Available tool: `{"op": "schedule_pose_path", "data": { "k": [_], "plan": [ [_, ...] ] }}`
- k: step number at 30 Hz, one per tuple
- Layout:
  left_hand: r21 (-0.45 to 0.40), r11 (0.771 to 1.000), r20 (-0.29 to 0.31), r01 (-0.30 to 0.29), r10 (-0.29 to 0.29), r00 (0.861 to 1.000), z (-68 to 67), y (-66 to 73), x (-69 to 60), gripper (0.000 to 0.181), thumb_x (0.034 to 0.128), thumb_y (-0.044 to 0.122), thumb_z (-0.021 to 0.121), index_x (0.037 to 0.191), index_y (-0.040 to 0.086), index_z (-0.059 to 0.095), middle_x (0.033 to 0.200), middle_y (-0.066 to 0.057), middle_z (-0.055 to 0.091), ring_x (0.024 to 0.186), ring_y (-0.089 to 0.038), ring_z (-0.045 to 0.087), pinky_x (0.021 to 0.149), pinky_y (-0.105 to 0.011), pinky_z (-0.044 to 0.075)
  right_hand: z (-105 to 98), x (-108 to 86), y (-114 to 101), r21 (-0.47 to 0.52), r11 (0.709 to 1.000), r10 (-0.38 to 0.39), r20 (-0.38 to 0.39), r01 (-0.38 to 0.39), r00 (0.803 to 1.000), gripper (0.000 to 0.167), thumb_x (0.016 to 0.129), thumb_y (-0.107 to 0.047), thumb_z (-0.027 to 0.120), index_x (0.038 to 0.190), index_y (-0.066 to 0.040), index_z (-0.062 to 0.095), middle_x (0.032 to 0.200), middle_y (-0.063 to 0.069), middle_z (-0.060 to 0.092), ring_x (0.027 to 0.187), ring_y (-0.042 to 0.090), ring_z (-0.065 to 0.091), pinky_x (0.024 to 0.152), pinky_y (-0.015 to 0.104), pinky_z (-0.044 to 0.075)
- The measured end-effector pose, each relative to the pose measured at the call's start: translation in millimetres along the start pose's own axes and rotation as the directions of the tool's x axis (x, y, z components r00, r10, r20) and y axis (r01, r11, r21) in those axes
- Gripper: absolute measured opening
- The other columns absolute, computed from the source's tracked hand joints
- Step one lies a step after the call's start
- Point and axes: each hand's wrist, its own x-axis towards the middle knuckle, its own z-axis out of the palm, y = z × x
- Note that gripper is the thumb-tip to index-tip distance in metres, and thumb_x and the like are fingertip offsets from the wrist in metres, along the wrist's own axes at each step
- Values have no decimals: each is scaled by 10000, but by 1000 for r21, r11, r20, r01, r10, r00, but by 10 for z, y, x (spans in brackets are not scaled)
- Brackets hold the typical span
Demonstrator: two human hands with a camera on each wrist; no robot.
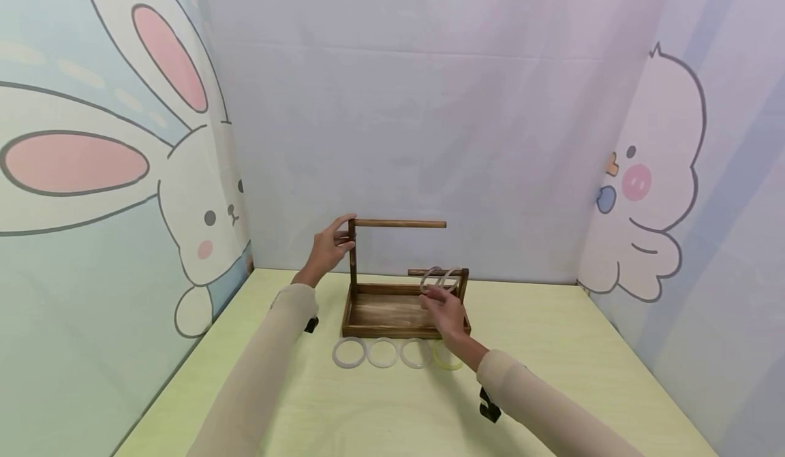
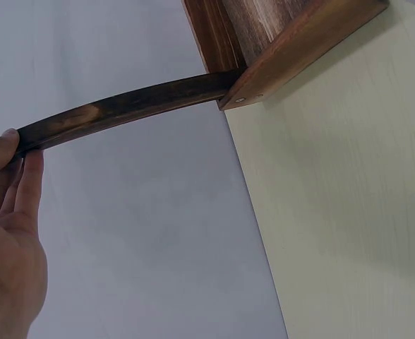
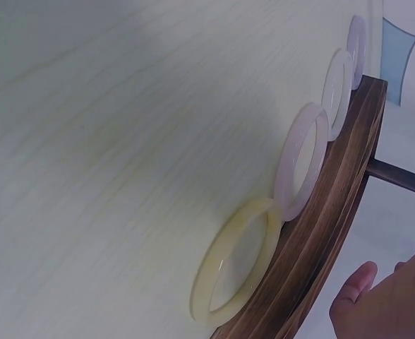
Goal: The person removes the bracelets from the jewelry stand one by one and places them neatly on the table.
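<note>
A dark wooden rack (image 1: 406, 332) stands on the table, with a tray base, a tall left post bearing a long upper rod (image 1: 398, 224) and a short right post bearing a lower rod. My left hand (image 1: 328, 251) grips the top of the left post (image 2: 123, 113) between thumb and fingers. Two pale bangles (image 1: 454, 280) circle the lower rod. At their lower edge are the fingertips of my right hand (image 1: 446, 312); whether they pinch a bangle cannot be made out. The right wrist view shows only part of that hand, its thumb (image 3: 359, 282) extended.
In a row along the tray's front edge lie a greyish-lilac bangle (image 1: 349, 366), a white bangle (image 1: 383, 366), a pale pink bangle (image 3: 286, 169) and a yellow bangle (image 3: 206, 282). Behind the rack hangs a plain cloth wall (image 1: 429, 137); printed cartoon walls flank the table (image 1: 540, 375).
</note>
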Motion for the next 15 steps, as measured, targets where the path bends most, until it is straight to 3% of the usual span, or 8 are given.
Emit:
{"op": "schedule_pose_path", "data": {
  "k": [4,10,15],
  "plan": [
    [4,1000,-5,-1,1,1000,2,-2,0,738,935,-87,714,1533,297,514,1319,-237,672,1189,-363,687,946,-465,608,18,10,-4,-11,999,36,7,-36,999,344,967,-115,758,1296,-19,722,1166,194,733,958,297,756,670,257,610],
    [-2,1000,3,-1,1,1000,-5,8,-3,740,940,-76,714,1539,305,506,1336,-232,663,1200,-354,683,956,-454,605,34,0,-34,0,998,60,5,-60,998,339,944,-151,790,1257,-28,747,1146,183,745,900,283,774,773,459,648],
    [-2,1000,5,-4,4,1000,-13,12,-7,749,940,-86,709,1548,296,496,1331,-244,662,1193,-364,685,952,-456,606,40,-15,-45,9,997,77,-6,-77,997,311,928,-163,802,1206,-29,758,1121,169,763,923,303,771,803,473,644]
  ]
}}
